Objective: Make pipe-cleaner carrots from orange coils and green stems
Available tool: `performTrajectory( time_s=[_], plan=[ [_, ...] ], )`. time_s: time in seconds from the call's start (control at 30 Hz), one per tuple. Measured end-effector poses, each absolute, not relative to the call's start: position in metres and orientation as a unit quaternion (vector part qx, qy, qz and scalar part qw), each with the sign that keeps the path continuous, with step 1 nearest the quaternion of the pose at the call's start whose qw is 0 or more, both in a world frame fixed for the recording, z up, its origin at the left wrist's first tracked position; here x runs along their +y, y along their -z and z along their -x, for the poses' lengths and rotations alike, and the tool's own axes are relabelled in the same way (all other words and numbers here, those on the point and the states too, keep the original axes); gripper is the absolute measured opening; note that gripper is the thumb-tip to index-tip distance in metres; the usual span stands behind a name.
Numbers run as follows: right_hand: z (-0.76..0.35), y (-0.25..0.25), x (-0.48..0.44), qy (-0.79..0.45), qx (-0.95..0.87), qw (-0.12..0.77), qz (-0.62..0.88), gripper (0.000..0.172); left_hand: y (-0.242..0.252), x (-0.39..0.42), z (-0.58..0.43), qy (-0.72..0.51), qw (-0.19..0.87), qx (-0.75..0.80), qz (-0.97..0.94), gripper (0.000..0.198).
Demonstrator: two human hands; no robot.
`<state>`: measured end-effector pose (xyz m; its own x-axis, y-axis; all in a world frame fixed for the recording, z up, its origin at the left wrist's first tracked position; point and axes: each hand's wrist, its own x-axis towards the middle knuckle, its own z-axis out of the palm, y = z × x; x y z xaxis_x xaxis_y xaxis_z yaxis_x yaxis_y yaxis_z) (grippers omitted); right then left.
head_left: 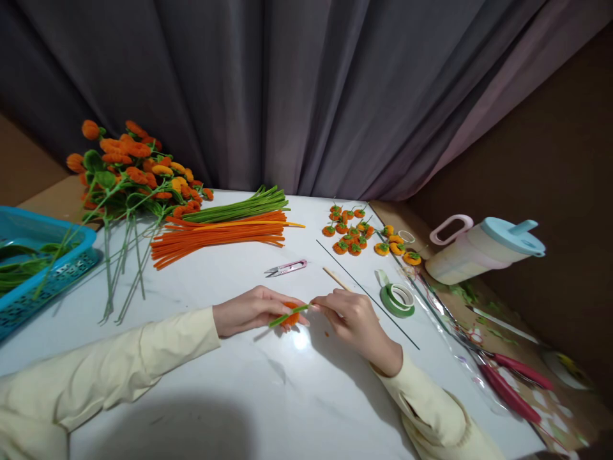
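Note:
My left hand is closed on a small orange pipe-cleaner flower, held a little above the white table. Across the flower lies a green pipe cleaner, its near end sticking out to the lower left. The thumb and forefinger of my right hand pinch the other end of this green piece; the exact grip is too small to make out. Beyond my hands rest pink-handled thread snips and a thin wooden stick, whose lower part my right hand hides.
Orange pipe cleaners and green pipe cleaners lie in bundles. Finished flowers and a blue basket are left. Rightward are small flower heads, a dark wire, green tape, red-handled pliers and a tumbler.

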<state>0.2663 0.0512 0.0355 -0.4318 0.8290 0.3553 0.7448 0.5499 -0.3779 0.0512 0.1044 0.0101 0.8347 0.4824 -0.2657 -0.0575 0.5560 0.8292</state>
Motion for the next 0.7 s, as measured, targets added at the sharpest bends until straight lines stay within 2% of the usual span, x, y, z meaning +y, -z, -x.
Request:
performTrajectory(
  time_s=[0.23,0.43,0.6,0.7],
  plan=[
    [-0.27,-0.033,0.053,-0.055,-0.855,0.228,0.462,0.03,-0.013,0.104,-0.052,-0.156,0.845,0.249,-0.447,0.031],
    [-0.284,-0.04,0.057,-0.126,-0.86,0.183,0.459,0.025,-0.015,0.104,-0.052,-0.149,0.839,0.273,-0.446,0.03],
    [-0.289,-0.049,0.068,-0.03,-0.891,0.084,0.445,0.027,-0.015,0.104,-0.052,-0.151,0.836,0.276,-0.449,0.027],
    [-0.308,-0.063,0.08,0.044,-0.876,0.054,0.477,0.029,-0.014,0.104,-0.051,-0.164,0.851,0.294,-0.403,0.022]
  ],
)
